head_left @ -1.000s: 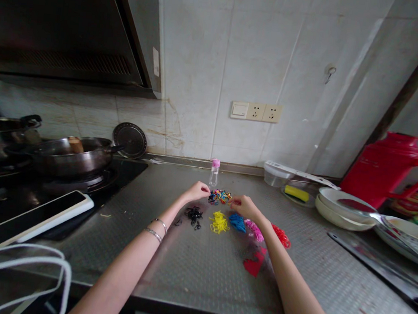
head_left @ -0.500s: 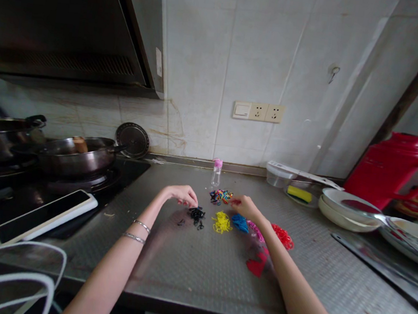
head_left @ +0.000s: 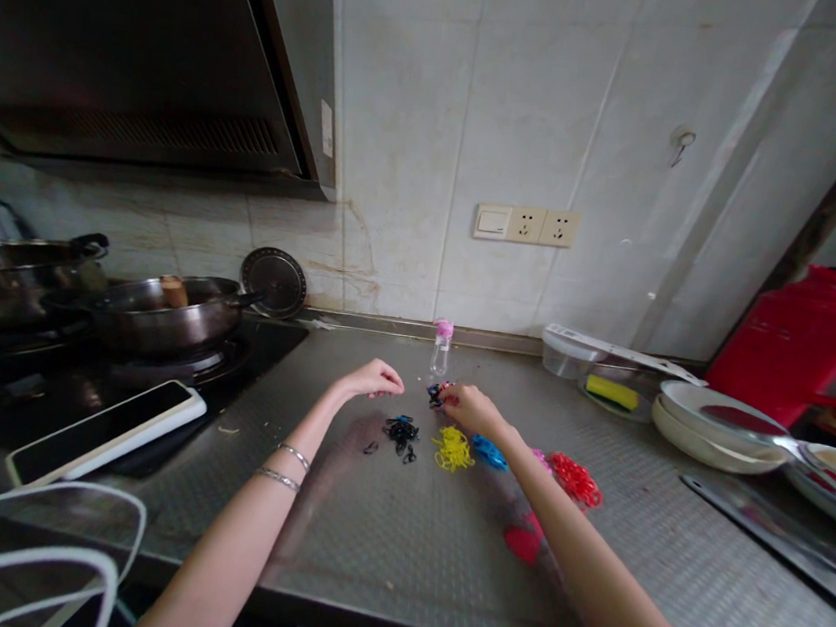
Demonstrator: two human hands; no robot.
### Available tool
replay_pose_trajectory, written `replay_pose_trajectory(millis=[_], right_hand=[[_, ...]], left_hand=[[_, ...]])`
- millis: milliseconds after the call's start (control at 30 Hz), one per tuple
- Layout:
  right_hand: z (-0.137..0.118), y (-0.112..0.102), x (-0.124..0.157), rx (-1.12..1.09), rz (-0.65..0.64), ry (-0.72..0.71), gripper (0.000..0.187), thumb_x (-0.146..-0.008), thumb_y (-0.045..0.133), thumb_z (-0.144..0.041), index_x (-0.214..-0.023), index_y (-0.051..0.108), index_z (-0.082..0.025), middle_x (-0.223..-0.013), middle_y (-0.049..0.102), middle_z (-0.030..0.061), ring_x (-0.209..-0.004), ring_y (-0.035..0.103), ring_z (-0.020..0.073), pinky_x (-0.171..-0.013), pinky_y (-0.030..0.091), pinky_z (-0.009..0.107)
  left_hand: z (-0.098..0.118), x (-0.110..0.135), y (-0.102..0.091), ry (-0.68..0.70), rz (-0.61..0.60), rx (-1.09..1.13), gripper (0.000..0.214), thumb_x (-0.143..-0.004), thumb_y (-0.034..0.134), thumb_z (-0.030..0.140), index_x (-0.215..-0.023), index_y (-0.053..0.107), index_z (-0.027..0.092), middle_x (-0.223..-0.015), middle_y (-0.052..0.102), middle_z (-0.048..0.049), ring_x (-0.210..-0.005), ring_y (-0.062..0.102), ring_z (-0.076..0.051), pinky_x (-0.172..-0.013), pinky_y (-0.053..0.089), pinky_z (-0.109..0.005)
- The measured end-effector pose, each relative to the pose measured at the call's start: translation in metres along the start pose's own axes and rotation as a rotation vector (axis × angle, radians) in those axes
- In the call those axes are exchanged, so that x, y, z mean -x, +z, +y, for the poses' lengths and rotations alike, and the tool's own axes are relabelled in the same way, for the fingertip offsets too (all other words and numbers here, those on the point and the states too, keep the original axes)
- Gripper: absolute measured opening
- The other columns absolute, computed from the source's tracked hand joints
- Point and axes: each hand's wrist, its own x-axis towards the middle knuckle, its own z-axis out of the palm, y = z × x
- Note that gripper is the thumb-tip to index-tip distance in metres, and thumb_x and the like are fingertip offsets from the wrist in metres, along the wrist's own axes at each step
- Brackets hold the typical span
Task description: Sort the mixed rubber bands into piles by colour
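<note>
My left hand hovers just behind a pile of small black rubber bands, its fingers pinched together; whatever they may hold is too small to see. At the mixed-colour pile of rubber bands, my right hand has its fingers closed at the edge and covers most of the pile. In front of it are a yellow pile and a blue pile of bands. Beyond these, pink bands are partly hidden by my right forearm, beside a red pile.
A clear bottle with a pink cap stands behind the mixed pile. A red shape lies near my right forearm. To the left are a phone-like device and a pan; bowls and a knife are on the right.
My left hand has risen back from the black pile. My right hand has moved left onto the mixed pile, now covering most of it. The view has shifted slightly.
</note>
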Motion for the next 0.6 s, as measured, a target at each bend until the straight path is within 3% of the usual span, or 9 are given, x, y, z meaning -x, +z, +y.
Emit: replay_pose_trajectory(millis=[233, 600], right_hand=[[-0.003, 0.005, 0.002, 0.035, -0.013, -0.040, 0.024, -0.074, 0.050, -0.026, -0.093, 0.065, -0.028, -0.099, 0.064, 0.0003, -0.089, 0.057, 0.0170, -0.066, 0.039, 0.021], [-0.003, 0.003, 0.005, 0.014, 0.029, -0.025, 0.018, -0.076, 0.052, -0.029, -0.087, 0.066, -0.027, -0.093, 0.065, 0.0010, -0.086, 0.058, 0.0162, -0.063, 0.038, 0.020]], left_hand=[[-0.010, -0.008, 0.011, 0.045, -0.248, -0.173, 0.027, -0.053, 0.065, 0.025, -0.076, 0.070, 0.012, -0.062, 0.064, -0.0016, -0.052, 0.047, -0.009, -0.050, 0.033, -0.019], [-0.008, -0.007, 0.017, -0.006, -0.208, -0.219, 0.022, -0.056, 0.059, 0.021, -0.072, 0.068, 0.011, -0.059, 0.062, -0.0020, -0.050, 0.047, -0.009, -0.048, 0.033, -0.019]])
